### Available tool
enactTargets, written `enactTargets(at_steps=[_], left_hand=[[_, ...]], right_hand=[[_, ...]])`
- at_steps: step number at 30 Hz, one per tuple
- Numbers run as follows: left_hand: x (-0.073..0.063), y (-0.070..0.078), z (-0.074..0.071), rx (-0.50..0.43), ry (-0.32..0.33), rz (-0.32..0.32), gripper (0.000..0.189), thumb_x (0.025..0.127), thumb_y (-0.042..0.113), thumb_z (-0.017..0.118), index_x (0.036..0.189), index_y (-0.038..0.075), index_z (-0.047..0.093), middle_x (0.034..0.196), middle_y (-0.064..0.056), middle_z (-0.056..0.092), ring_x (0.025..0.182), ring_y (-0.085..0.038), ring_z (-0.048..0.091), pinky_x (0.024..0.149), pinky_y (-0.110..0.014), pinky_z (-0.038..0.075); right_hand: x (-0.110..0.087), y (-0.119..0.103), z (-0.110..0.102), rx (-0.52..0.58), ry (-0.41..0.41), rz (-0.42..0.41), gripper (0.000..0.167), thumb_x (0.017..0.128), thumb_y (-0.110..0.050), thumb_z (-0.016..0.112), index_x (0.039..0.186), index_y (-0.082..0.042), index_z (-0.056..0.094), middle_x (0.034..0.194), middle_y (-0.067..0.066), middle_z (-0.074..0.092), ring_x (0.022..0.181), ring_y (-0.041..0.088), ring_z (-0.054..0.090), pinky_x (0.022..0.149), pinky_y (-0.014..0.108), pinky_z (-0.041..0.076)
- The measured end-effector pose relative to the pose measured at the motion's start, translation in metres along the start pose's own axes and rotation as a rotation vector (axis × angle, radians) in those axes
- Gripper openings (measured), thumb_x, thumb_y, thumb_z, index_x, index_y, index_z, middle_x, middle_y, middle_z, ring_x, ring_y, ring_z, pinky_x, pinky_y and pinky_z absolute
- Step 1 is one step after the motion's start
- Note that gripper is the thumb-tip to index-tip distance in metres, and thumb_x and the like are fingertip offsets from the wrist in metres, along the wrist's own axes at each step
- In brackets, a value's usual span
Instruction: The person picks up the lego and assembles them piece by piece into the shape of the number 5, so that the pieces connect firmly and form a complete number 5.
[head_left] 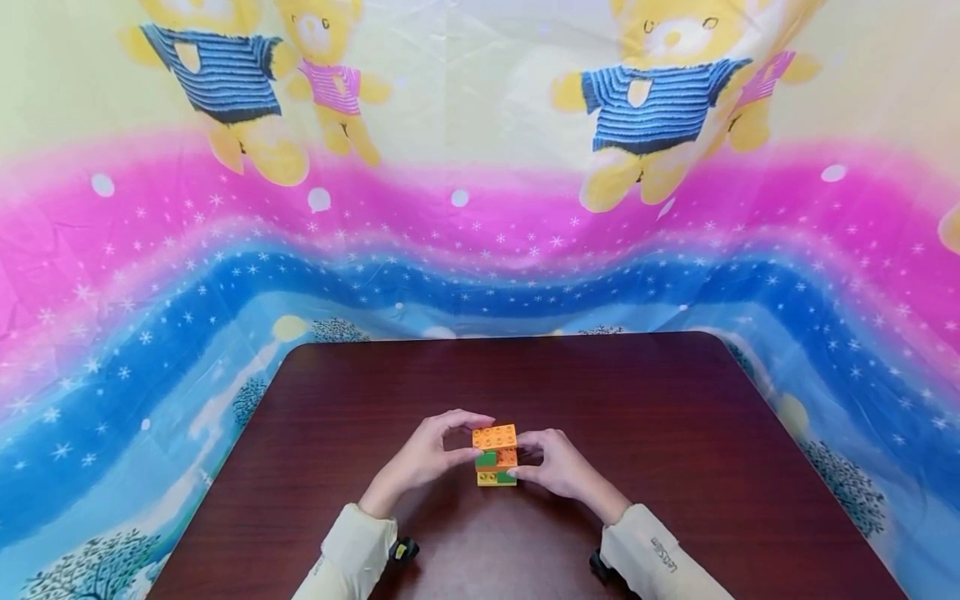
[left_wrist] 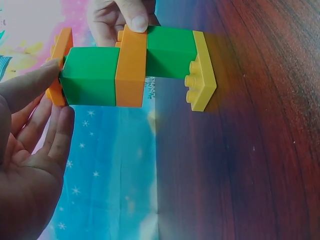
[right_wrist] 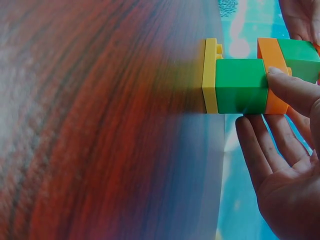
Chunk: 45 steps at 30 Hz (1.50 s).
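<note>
left hand (head_left: 429, 452): fingers pinch top orange brick (head_left: 494, 437) | right hand (head_left: 561, 467): fingers grip middle orange brick (left_wrist: 131, 70) | brick stack (head_left: 487, 460) upright between, lower centre

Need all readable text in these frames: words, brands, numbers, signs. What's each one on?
"Let'sSlim" (probable reading; small, rotated print): right sleeve.
Small dark mark, too small to read: left sleeve.
No readable text: block stack, black wrist devices, patterned backdrop.
No readable numbers or signs in any view.
</note>
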<state>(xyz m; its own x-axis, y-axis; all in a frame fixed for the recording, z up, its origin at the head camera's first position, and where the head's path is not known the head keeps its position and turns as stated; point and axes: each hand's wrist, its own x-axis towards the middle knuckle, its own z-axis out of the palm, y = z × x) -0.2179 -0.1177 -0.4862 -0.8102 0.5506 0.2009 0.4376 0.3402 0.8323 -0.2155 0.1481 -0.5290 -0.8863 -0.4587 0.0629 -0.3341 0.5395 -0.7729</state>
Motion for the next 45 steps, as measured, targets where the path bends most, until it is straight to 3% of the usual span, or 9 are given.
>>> enactTargets(at_steps=[6, 12, 19, 22, 31, 45], left_hand=[[0.000, -0.006, 0.003, -0.051, -0.009, -0.010, 0.046, 0.093, 0.021, 0.079, 0.137, 0.019, 0.067, 0.133, 0.009, 0.068, 0.119, -0.015, 0.064, 0.109, -0.055, 0.048], [-0.001, -0.012, 0.008, -0.180, -0.002, -0.060, 0.046, 0.094, 0.023, 0.078, 0.138, 0.016, 0.066, 0.136, -0.001, 0.068, 0.119, -0.018, 0.065, 0.111, -0.058, 0.045], [-0.007, -0.022, 0.017, -0.299, 0.030, -0.118, 0.041, 0.096, 0.023, 0.076, 0.135, 0.022, 0.066, 0.131, -0.002, 0.069, 0.122, -0.029, 0.065, 0.101, -0.029, 0.053], [-0.008, -0.026, 0.021, -0.361, 0.039, -0.116, 0.040, 0.097, 0.019, 0.075, 0.136, 0.020, 0.066, 0.130, -0.008, 0.069, 0.122, -0.036, 0.063, 0.097, -0.024, 0.054], [-0.010, -0.029, 0.026, -0.477, 0.017, -0.147, 0.039, 0.101, 0.019, 0.069, 0.139, 0.017, 0.061, 0.131, -0.012, 0.062, 0.117, -0.027, 0.062, 0.095, -0.049, 0.058], [-0.011, -0.030, 0.030, -0.455, 0.050, -0.160, 0.039, 0.101, 0.023, 0.069, 0.139, 0.019, 0.061, 0.136, -0.009, 0.063, 0.124, -0.039, 0.059, 0.093, -0.030, 0.057]], right_hand=[[0.000, 0.001, 0.000, -0.005, -0.001, 0.005, 0.034, 0.088, -0.020, 0.085, 0.120, -0.015, 0.075, 0.115, 0.001, 0.077, 0.103, 0.018, 0.073, 0.092, 0.043, 0.060], [-0.001, 0.000, 0.000, 0.008, -0.004, 0.019, 0.037, 0.087, -0.023, 0.085, 0.122, -0.015, 0.075, 0.114, 0.001, 0.077, 0.103, 0.018, 0.073, 0.093, 0.044, 0.059], [-0.001, -0.002, 0.000, 0.009, 0.000, 0.008, 0.033, 0.088, -0.019, 0.084, 0.120, -0.016, 0.075, 0.114, -0.001, 0.077, 0.103, 0.016, 0.072, 0.092, 0.044, 0.059], [-0.001, -0.002, 0.000, 0.008, 0.002, 0.005, 0.034, 0.088, -0.019, 0.084, 0.120, -0.016, 0.075, 0.114, -0.001, 0.077, 0.103, 0.017, 0.072, 0.092, 0.043, 0.059], [-0.001, -0.002, 0.000, 0.012, 0.006, 0.012, 0.036, 0.088, -0.019, 0.085, 0.122, -0.016, 0.075, 0.116, 0.000, 0.076, 0.104, 0.018, 0.072, 0.093, 0.045, 0.059], [-0.001, -0.001, 0.000, 0.019, -0.003, 0.013, 0.038, 0.088, -0.020, 0.085, 0.124, -0.015, 0.074, 0.116, 0.000, 0.076, 0.105, 0.018, 0.072, 0.094, 0.045, 0.059]])
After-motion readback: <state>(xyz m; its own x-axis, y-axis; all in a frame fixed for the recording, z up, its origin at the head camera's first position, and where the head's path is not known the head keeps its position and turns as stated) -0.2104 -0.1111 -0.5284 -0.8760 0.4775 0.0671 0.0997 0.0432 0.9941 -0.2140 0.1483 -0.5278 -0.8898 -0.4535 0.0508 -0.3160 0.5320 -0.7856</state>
